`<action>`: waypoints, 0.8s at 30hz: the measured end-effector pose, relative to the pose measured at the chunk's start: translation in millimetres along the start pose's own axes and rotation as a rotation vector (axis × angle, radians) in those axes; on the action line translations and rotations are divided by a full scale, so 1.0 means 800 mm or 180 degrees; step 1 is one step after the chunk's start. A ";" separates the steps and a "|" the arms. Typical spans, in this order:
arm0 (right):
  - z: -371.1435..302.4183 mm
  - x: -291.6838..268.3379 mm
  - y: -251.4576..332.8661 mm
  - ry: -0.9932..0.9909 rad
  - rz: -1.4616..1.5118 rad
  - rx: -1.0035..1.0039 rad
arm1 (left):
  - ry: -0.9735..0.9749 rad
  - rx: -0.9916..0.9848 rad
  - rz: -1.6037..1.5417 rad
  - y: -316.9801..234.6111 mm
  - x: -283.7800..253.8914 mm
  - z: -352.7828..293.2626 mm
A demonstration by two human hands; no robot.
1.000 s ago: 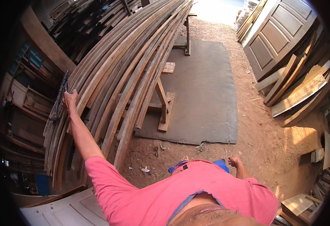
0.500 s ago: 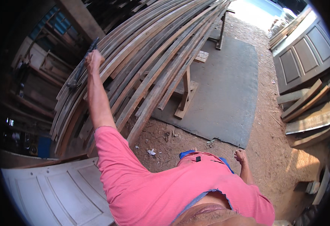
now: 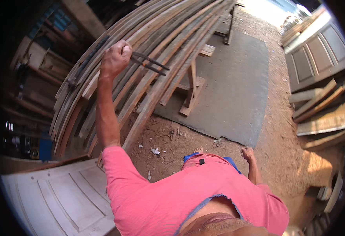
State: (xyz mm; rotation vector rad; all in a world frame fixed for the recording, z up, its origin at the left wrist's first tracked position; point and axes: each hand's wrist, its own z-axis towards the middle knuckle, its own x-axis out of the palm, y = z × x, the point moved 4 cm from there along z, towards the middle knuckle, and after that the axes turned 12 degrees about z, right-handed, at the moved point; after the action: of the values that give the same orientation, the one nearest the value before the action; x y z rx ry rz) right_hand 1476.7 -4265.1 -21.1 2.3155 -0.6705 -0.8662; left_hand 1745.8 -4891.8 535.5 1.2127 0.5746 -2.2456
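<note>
My left hand (image 3: 116,59) is raised over the pile of long wooden planks (image 3: 156,84), its fingers wrapped round a dark two-pronged tool (image 3: 151,65). Two thin rods, like the handles of pincers, stick out to the right of the fist; the tool's other end is hidden in it. On the planks to the left of that hand lies a long dark tool (image 3: 86,61), of a kind too blurred to tell. My right hand (image 3: 248,152) hangs low beside my hip with its fingers curled in, and nothing shows in it.
Wooden trestles (image 3: 191,90) prop up the planks over a grey mat (image 3: 239,90) on bare earth. A white panelled door (image 3: 64,196) lies at the lower left. To the right are a brown panelled door (image 3: 318,59) and stacked curved boards (image 3: 324,122).
My left hand has come away from the long dark tool, moving to the right with the two-pronged tool in it. The long tool stays on the planks. My right hand remains low.
</note>
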 end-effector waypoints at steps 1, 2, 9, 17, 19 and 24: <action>0.005 -0.002 0.026 -0.0016 -0.0430 -0.0465 | 0.0399 0.0192 -0.0331 -0.043 0.024 -0.008; -0.004 -0.007 0.058 -0.0379 -0.0315 -0.0901 | 0.0728 0.0333 -0.0627 -0.076 0.048 -0.024; -0.125 -0.045 0.210 0.0069 0.0200 -0.1890 | 0.2367 0.1526 -0.1642 -0.378 0.254 -0.189; -0.205 -0.128 -0.020 -0.0901 0.0875 -0.1342 | 0.3596 0.3593 -0.1734 -0.741 0.278 -0.409; -0.243 -0.165 -0.080 -0.1004 0.1337 -0.1039 | 0.3778 0.3962 -0.2006 -0.810 0.260 -0.454; -0.372 -0.245 -0.256 -0.1770 0.1693 0.0675 | 0.4527 0.4488 -0.2263 -0.979 0.256 -0.571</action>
State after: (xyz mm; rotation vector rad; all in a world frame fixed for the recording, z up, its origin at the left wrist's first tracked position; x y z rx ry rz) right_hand 1607.5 -3899.2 112.5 1.8971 -1.5915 -1.2173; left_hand 1453.6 -4066.9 221.5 3.8228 -0.4569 -1.6458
